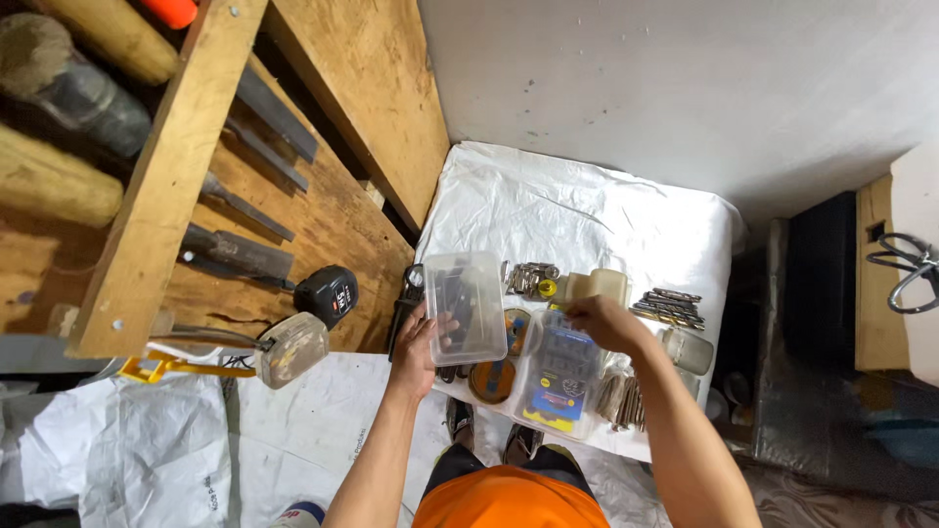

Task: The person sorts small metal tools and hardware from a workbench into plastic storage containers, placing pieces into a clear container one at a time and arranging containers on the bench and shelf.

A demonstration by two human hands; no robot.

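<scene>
From the head camera we see our left hand (416, 347) gripping a clear plastic lid (466, 306) by its lower left edge, held flat just above the white-covered table (587, 210), at about ten o'clock from the open clear box (559, 376) that sits near the table's front edge. Our right hand (599, 321) is closed, fingers pinched over the box's far end, though we cannot tell what it holds. Drill bits (669, 307) lie at two o'clock from it, and a black tape measure (328, 294) rests on the wooden pallet at nine o'clock.
</scene>
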